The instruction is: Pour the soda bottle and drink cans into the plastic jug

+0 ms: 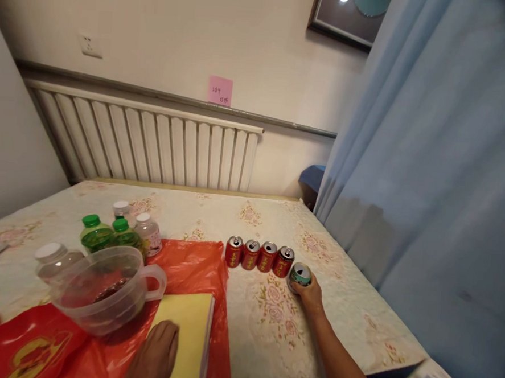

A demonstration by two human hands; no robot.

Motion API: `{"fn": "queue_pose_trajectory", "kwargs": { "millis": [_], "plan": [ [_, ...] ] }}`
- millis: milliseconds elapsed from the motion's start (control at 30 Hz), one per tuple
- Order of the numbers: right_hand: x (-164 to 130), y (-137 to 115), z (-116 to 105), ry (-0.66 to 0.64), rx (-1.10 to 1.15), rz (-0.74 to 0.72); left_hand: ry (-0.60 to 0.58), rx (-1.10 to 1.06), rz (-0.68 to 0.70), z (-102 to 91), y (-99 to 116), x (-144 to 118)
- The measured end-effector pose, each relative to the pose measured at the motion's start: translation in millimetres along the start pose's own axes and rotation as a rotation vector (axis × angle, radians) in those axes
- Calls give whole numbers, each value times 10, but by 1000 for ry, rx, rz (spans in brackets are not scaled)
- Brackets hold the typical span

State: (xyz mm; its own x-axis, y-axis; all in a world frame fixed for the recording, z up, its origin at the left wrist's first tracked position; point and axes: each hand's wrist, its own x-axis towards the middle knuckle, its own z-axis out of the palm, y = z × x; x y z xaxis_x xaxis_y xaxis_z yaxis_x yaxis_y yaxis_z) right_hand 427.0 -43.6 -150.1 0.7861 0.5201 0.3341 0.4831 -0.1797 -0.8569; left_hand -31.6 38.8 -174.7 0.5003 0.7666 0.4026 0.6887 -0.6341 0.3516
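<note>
Right hand (311, 295): closed on the green can (301, 275), thumb on the near side, palm along the right side; the far fingertips are hidden. The can's lid faces up with its mouth open. Long axis roughly vertical, with a slant in view; cannot tell whether that is real tilt or the lens. Cannot tell whether its base bears on the cloth (244, 319).

Key relation: the green can sits at the right end of a row of four upright red cans, just beside and slightly nearer the wearer than the last red can (284, 263). The row runs left to right, its right end coming a little nearer. Contact between green and red is not clear. The grip comes from the right and near side, so the hand lies outside the row and the can's left side faces the red cans. All the can axes run about parallel.

Left hand (160, 343): well apart from the cans, fingers curled, over the yellow pad (195, 322). Its underside is hidden; cannot tell whether it grips anything. The right hand is clearly the nearer.

Left of the pad: jug (94, 316), handle toward the cans, on red plastic (192, 265).
</note>
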Motion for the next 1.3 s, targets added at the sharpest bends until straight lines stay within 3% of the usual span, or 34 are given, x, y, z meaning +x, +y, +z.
{"fn": "queue_pose_trajectory", "kwargs": {
  "millis": [133, 267, 633, 833, 1033, 1300],
  "plan": [
    [-399, -214, 65, -41, 6, -27, 25, 11, 10, -26, 47, 9],
    [-671, -620, 271, -148, 45, -156, 9, 28, -9, -58, 110, 9],
    [-919, -2411, 1178, -414, 125, -776, -101, 53, -133, -84, 208, -90],
    [-1000, -3160, 1553, -508, 130, -1024, -105, 62, -168, -14, 197, -127],
    [-1082, -3559, 1732, -562, -41, -1305, -77, 22, -169, 9, 184, -144],
    [-1108, -3743, 1863, -513, -202, -1554, -77, 23, -190, 19, 197, -159]
  ]
}}
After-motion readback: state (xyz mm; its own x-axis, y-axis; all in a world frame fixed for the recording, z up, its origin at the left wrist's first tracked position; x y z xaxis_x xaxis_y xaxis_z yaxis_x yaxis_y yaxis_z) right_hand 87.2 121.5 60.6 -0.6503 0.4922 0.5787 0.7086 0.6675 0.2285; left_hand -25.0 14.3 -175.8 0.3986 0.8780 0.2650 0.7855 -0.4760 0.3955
